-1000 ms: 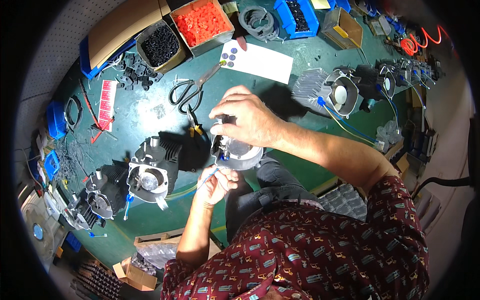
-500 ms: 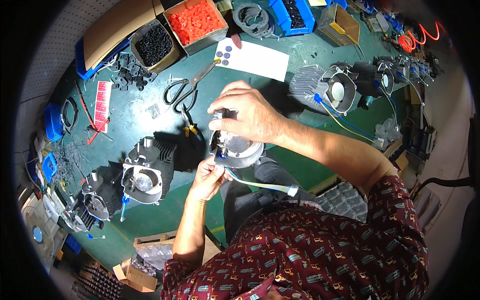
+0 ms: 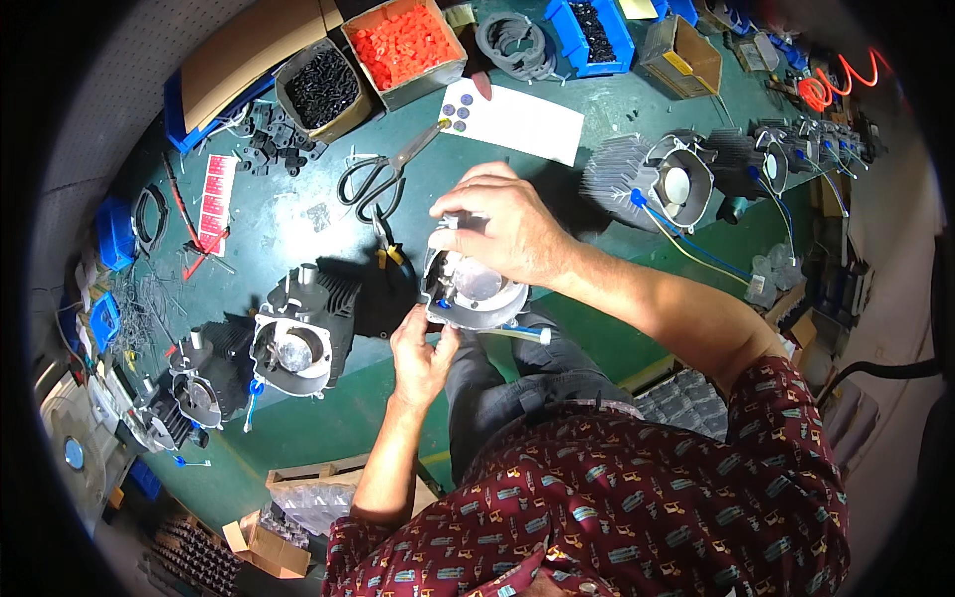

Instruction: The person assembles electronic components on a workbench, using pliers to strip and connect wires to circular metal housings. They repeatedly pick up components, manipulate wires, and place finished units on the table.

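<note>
A grey metal motor housing [image 3: 494, 311] with a round hollow and fins is held up at the near edge of the bench. My right hand [image 3: 512, 227] grips its upper part from above, fingers curled over the far side. At the lower left rim, my left hand [image 3: 423, 355] pinches the edge with thumb and fingers; its fingertips are partly hidden. A wire lead [image 3: 527, 333] with a pale connector sticks out to the right below the rim. Inside the hollow a small blue part [image 3: 444, 303] shows. Pliers [image 3: 388, 249] with yellow-marked handles lie just left of the housing.
Similar housings [image 3: 291, 343] stand at left, and more [image 3: 676, 179] at right with wires hanging. Black scissors [image 3: 373, 189] lie by a white sheet [image 3: 527, 124]. Along the back stand boxes of orange parts [image 3: 403, 45] and black parts [image 3: 320, 90], plus a blue bin [image 3: 589, 40].
The wire lead has swung up and shows shorter under the rim. My left hand has shifted slightly right against the housing's lower edge. The whole view has moved slightly.
</note>
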`<act>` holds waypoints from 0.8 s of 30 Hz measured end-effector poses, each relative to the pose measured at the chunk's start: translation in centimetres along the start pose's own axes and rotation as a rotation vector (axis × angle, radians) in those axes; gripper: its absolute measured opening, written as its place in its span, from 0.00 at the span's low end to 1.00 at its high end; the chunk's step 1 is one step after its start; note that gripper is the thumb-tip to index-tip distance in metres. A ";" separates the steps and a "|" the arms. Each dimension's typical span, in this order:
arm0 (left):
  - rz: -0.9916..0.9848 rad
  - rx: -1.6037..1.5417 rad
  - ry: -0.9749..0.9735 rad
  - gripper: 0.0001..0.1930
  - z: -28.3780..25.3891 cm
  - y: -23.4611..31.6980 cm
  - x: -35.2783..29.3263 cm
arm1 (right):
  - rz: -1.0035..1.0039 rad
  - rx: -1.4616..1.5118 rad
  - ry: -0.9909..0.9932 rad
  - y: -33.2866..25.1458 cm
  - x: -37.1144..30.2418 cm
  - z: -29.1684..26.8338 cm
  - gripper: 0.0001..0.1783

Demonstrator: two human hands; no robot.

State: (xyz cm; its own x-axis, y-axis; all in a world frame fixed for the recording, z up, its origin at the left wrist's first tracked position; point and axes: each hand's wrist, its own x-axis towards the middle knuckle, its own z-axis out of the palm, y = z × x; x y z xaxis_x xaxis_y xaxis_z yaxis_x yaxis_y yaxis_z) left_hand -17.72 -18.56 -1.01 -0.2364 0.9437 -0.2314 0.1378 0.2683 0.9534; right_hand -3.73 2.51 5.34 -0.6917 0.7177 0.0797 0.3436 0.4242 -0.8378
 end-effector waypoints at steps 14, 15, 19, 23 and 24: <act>-0.021 0.082 0.057 0.09 0.5 1.5 -0.1 | 0.061 -0.011 0.099 0.3 -1.7 -0.8 0.15; -0.029 0.101 0.033 0.09 0.4 1.6 0.0 | 0.067 -0.005 0.106 0.2 -1.9 -0.9 0.15; -0.119 -0.019 -0.047 0.10 0.5 1.8 0.7 | 0.075 0.003 0.136 0.6 -2.7 -1.7 0.15; -0.327 -0.414 -0.091 0.12 1.3 1.9 0.6 | 0.097 0.042 0.131 0.5 -3.1 -2.5 0.14; -0.527 -0.569 -0.147 0.13 1.1 2.3 0.4 | 0.095 0.039 0.131 0.8 -3.3 -2.8 0.15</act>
State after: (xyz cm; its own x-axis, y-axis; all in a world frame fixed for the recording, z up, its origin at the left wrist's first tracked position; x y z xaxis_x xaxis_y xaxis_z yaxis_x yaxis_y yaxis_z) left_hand -16.41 -17.34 0.87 0.0012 0.7465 -0.6654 -0.4800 0.5842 0.6545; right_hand 0.60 2.03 5.97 -0.5677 0.8205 0.0671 0.3768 0.3314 -0.8650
